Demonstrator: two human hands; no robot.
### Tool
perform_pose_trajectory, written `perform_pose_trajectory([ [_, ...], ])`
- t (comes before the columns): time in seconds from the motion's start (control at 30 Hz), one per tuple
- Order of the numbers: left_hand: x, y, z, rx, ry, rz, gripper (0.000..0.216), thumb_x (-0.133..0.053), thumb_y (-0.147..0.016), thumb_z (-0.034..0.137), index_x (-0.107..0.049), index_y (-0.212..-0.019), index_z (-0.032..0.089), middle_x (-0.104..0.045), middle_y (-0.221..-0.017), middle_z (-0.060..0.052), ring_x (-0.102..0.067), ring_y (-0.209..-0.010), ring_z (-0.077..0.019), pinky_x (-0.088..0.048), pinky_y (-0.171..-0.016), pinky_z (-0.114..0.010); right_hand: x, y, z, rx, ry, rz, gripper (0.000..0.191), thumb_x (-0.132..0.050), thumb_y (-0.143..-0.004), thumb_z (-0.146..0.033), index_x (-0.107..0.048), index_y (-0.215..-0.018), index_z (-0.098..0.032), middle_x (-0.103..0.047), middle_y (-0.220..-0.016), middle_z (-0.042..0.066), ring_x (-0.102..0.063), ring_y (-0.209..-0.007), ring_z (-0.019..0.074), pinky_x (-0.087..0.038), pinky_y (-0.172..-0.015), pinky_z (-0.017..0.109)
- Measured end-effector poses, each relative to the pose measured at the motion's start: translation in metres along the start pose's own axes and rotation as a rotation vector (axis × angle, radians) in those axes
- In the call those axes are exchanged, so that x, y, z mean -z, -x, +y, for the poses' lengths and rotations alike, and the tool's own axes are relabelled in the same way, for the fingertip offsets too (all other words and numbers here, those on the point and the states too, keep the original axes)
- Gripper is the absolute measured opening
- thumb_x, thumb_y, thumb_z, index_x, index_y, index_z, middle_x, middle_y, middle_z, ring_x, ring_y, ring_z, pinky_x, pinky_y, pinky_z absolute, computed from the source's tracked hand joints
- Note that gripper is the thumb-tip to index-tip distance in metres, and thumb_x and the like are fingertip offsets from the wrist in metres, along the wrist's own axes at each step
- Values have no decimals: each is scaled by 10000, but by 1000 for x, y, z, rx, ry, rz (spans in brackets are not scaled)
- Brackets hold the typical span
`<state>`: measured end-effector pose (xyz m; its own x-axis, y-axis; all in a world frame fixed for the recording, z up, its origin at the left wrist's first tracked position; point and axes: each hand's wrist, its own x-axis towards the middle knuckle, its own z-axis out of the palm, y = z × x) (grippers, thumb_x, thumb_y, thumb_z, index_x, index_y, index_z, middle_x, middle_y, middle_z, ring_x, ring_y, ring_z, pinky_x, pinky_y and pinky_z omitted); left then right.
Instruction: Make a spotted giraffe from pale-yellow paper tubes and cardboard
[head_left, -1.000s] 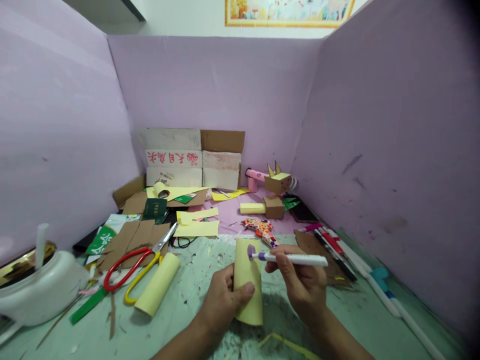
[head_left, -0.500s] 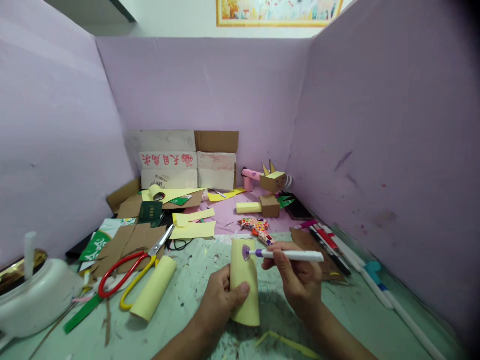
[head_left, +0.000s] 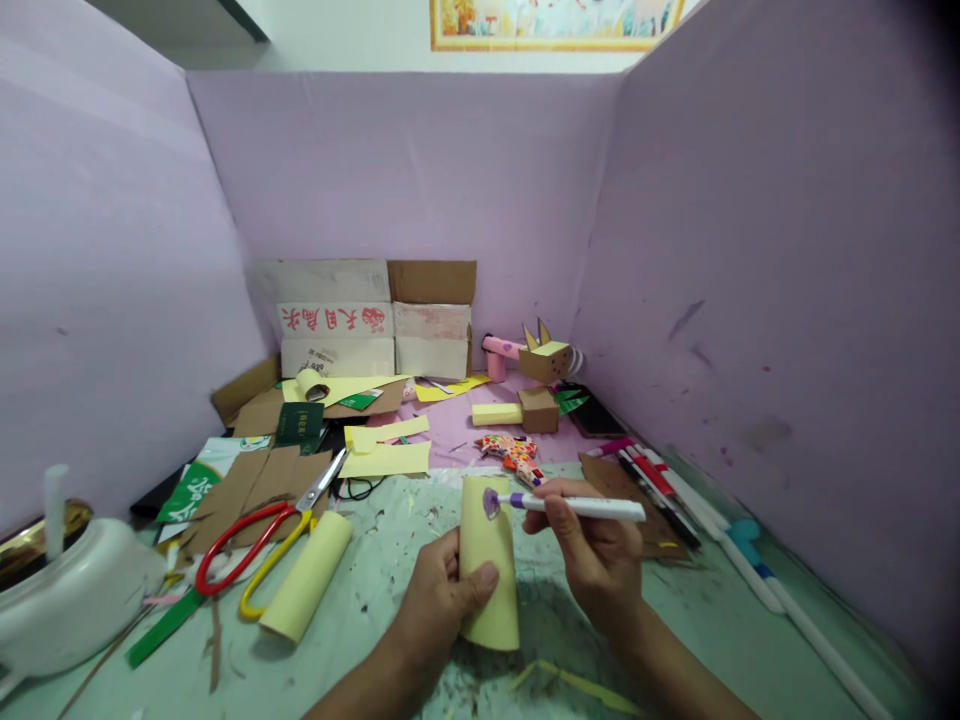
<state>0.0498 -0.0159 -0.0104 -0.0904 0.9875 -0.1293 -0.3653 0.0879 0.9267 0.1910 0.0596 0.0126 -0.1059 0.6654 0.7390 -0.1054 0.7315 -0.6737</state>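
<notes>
A yellow paper tube [head_left: 489,590] is gripped from its left side by my left hand [head_left: 444,590], thumb across the front. Near its upper end is a small purple patch of ink. My right hand [head_left: 596,555] is closed around a white marker with a purple band [head_left: 592,507], whose tip touches that patch. On the left lies a second yellow paper tube [head_left: 309,578], close to the scissors with red and yellow handles [head_left: 251,548].
Cut cardboard [head_left: 262,490] and yellow paper strips [head_left: 386,460] lie at the left and back. A white pot-like vessel [head_left: 82,590] stands far left. Several markers [head_left: 660,480] lie along the right wall. Behind are a small cardboard box piece [head_left: 538,410] and a pink tube figure [head_left: 499,355].
Almost nothing differs. The view has shifted very slightly, and the marker tip stays at the purple patch on the tube.
</notes>
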Motion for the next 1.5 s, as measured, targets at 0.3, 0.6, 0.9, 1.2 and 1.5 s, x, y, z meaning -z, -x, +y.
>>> perform_pose_trajectory([
  [0.3, -2, 0, 2, -15, 0, 14, 601, -830, -587, 481, -661, -1004, 83, -703, -808, -102, -607, -731, -202, -470, -665, -285, 1, 0, -1, -13, -20, -3, 134, -549, -919, -228, -643, -842, -171, -636, -595, 2, -620, -497, 133, -515, -488, 235],
  [0.6, -3, 1, 3, -18, 0, 24, 589, -836, -572, 489, -661, -964, 86, -701, -778, -94, -602, -697, -189, -466, -644, -276, 0, 0, 1, -11, 4, 0, 135, -550, -917, -209, -640, -820, -183, -624, -571, -16, -603, -487, 115, -500, -483, 210],
  [0.9, 0, 0, 1, -11, -6, 26, 629, -837, -578, 494, -660, -1012, 74, -709, -809, -105, -609, -722, -193, -471, -661, -282, 0, 1, 1, -4, 12, 2, 133, -545, -920, -203, -632, -820, -190, -618, -569, -26, -598, -483, 108, -491, -484, 204],
  [1.2, 8, -9, -11, -48, -32, -2, 611, -826, -605, 479, -664, -1039, 80, -719, -858, -122, -632, -738, -210, -485, -656, -283, 0, 5, 2, -34, 8, -55, 147, -545, -924, -225, -635, -814, -188, -618, -582, -22, -606, -502, 115, -490, -510, 218],
  [1.5, 7, -8, -10, -50, -26, -9, 591, -829, -602, 471, -675, -1019, 81, -722, -840, -117, -637, -717, -210, -491, -642, -279, 1, 4, 3, -35, 35, -26, 148, -543, -924, -229, -630, -814, -183, -613, -566, -22, -595, -484, 116, -480, -479, 216],
])
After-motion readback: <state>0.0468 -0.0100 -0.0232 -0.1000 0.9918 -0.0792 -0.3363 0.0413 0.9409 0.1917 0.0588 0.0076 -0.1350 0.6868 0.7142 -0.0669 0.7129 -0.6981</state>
